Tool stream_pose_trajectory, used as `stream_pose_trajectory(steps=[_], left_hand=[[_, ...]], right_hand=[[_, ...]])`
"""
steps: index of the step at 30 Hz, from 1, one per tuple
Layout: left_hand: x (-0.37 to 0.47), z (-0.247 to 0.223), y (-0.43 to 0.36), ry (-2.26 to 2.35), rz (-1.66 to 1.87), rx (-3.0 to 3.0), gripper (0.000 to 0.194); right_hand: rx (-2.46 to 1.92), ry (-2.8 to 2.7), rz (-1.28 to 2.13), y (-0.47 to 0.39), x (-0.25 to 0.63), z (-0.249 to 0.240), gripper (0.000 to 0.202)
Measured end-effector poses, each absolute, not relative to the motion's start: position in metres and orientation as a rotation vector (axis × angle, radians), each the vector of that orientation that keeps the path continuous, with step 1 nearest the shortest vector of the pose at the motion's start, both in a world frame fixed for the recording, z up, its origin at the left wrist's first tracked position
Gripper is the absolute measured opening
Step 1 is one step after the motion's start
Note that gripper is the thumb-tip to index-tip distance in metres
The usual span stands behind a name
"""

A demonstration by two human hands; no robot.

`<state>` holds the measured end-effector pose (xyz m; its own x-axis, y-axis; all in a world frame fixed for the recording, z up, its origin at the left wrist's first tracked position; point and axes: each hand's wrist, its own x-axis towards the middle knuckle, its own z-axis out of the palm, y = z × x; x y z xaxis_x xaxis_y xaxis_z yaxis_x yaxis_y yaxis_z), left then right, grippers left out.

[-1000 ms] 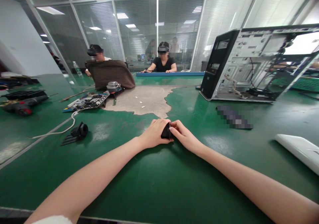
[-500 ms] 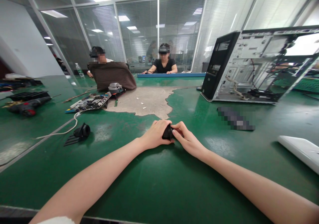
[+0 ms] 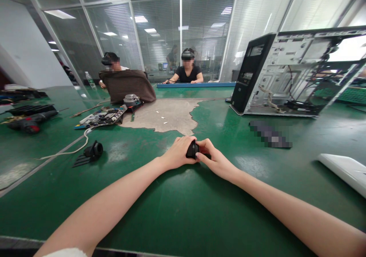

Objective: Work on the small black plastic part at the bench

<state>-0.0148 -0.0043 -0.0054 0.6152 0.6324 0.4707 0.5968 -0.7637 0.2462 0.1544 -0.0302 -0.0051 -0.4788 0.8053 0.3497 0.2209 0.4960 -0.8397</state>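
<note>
Between my two hands, just above or on the green tabletop [image 3: 183, 207], is a small black rounded part [image 3: 192, 150]. My left hand [image 3: 180, 151] wraps round it from the left, its fingers over the top and its thumb below. From the right, my right hand [image 3: 213, 157] pinches the part's right end between thumb and fingers. The palms cover much of the part, so its exact kind does not show. A black plastic piece with a round collar and flat prongs [image 3: 90, 153] lies on the table left of my hands.
An open computer case [image 3: 251, 78] stands at the right, near a blurred dark object [image 3: 270, 135] and a white flat device [image 3: 343, 169]. At the left lie a circuit board [image 3: 101, 118], a white cable [image 3: 82, 144] and a power drill [image 3: 32, 122]. Two people sit across the table.
My right hand's fingers and thumb have shifted slightly on the part's right end, which shows a little more now. My left hand keeps its hold.
</note>
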Motion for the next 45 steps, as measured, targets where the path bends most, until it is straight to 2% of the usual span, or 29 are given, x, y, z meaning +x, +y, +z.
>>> stream_pose_trajectory(steps=[8,14,18,21,28,35,45], left_hand=[[-0.0149,-0.0046,-0.0056,1.054,0.843,2.764,0.058],[-0.0149,-0.0034,-0.0063,1.049,0.844,2.737,0.058],[-0.0152,-0.0032,-0.0059,1.062,0.837,2.732,0.057],[-0.0156,-0.0036,-0.0056,1.070,0.825,2.731,0.055],[-0.0152,-0.0044,-0.0065,1.068,0.857,2.727,0.059],[-0.0153,-0.0037,-0.0062,1.054,0.843,2.742,0.059],[-0.0147,-0.0032,-0.0063,1.073,0.824,2.719,0.055]], right_hand=[[-0.902,-1.896,0.887,-0.0282,0.1513,-0.0079,0.008],[-0.968,-1.897,0.891,-0.0241,0.1510,-0.0106,0.021],[-0.886,-1.924,0.965,-0.0271,0.1534,-0.0079,0.014],[-0.831,-1.924,1.004,-0.0309,0.1548,-0.0059,0.017],[-0.873,-1.865,0.955,-0.0278,0.1523,-0.0083,0.008],[-0.933,-1.835,0.956,-0.0234,0.1502,-0.0123,0.022],[-0.836,-1.853,1.027,-0.0323,0.1526,-0.0074,0.011]])
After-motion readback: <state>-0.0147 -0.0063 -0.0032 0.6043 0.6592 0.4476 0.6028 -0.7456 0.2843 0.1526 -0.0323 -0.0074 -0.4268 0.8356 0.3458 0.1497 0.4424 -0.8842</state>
